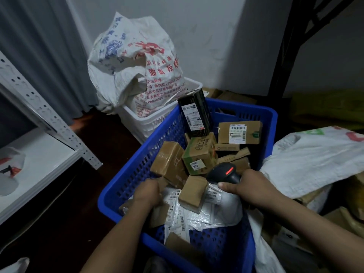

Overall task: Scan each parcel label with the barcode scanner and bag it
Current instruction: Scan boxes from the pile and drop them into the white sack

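**Location.** The parcels (226, 147) lie loose in a blue basket (137, 166) in front of the person. They include a brown box (169, 162), a green box (199, 152) and a black box (194, 113) propped upright at the far wall. A labelled box (239, 133) sits at the far right. White mailers (197, 215) lie flat at the near end, under a small carton (194, 191). A white sack (315, 164) lies slumped just beside the basket on the right and is judged to be the receiving bag.

**Hands.** The right hand (250, 186) is wrapped round the grip of the scanner (224, 174), thumb along its side. The scanner head points over the pile and its red window is lit. The left hand (146, 194) is down among the parcels at the near left, knuckles up and fingers curled out of sight. Whether it holds anything cannot be told.

**Handling, as judged.**
- **Boxes:** They are small and taped, so probably light and stiff enough for a one-hand lift. They are best taken across two opposite faces, leaving the label face bare for the scanner. The glossy tape may be slick.
- **Mailers:** They look soft and limp, with slippery film. They are best pinched at an edge or corner, then held taut (a buckled barcode is a likely cause of a failed read).
- **Black box:** It leans on its neighbours and may topple if they are pulled first.
- **Contents:** These are unknown, so fragility is not established.

**Surroundings.** A printed sack (134, 66) stands in a white crate (137, 119) behind the basket. A shelf (39, 154) is at the left.
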